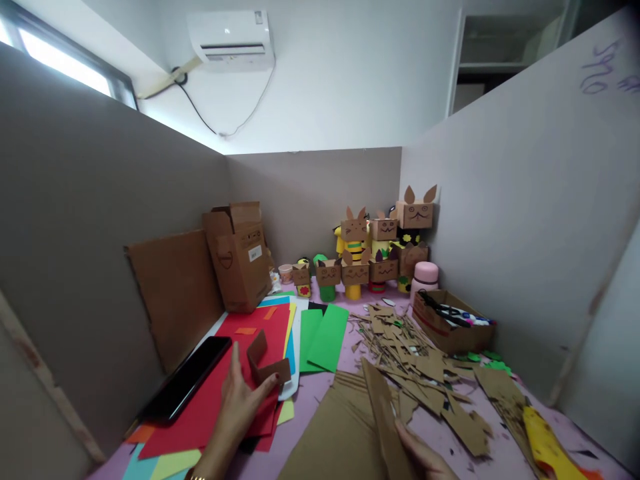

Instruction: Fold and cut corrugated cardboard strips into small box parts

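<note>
Down at about 7 o'clock in the head view, the left hand [243, 400] pinches a small folded cardboard piece [267, 363] between thumb and fingers, holding it just above a sheet of red paper [220, 400]. At 9 o'clock from that hand lies a black phone [186, 381], resting on the red paper's edge. At 5 o'clock of the frame, the right hand [425, 459], partly cut off by the bottom edge, has its fingers closed on a long cardboard strip [384, 410] that stands tilted over a flat cardboard sheet [330, 433]. At 1 o'clock from this hand a pile of cardboard scraps [410, 353] spreads over the pink table [313, 393]. Green paper [325, 337] lies farther back, between the two hands. Toward 12 o'clock, box-headed figures [380, 247] stand against the back wall, with an open cardboard box [240, 260] at 10 o'clock and a low tray of scissors [453, 323] at 2 o'clock.
</note>
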A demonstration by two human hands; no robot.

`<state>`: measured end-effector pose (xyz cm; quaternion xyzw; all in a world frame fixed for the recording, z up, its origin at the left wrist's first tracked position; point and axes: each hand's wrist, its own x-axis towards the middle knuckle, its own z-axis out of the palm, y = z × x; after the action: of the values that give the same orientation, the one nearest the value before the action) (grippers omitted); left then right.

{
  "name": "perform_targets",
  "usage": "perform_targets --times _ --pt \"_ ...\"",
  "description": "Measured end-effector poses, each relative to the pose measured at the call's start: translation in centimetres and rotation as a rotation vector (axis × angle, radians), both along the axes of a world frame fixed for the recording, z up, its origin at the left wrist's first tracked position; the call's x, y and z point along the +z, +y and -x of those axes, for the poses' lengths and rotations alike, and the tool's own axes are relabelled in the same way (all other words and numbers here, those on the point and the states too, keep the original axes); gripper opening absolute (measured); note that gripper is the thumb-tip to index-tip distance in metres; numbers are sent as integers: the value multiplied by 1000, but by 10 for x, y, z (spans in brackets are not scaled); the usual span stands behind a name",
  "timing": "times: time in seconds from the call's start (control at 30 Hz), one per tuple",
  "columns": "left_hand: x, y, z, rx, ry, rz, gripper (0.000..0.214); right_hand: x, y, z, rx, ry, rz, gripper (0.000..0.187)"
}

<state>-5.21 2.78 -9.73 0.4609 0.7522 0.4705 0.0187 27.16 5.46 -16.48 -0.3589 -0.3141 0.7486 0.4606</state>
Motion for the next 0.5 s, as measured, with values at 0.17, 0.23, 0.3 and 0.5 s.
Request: perform_targets --times 0.17,0.23,0.3,0.5 --pt "21 -14 -31 81 120 -196 92 30 -11 8 42 120 1 47" --pt "27 -23 -58 9 130 -325 78 45 -17 14 72 226 -2 48" --pt "29 -31 -91 -225 -104 -297 62 56 -22 20 80 302 -36 45" --pt "28 -43 -164 -754 -1044 -5 63 68 -32 20 21 308 -185 25"
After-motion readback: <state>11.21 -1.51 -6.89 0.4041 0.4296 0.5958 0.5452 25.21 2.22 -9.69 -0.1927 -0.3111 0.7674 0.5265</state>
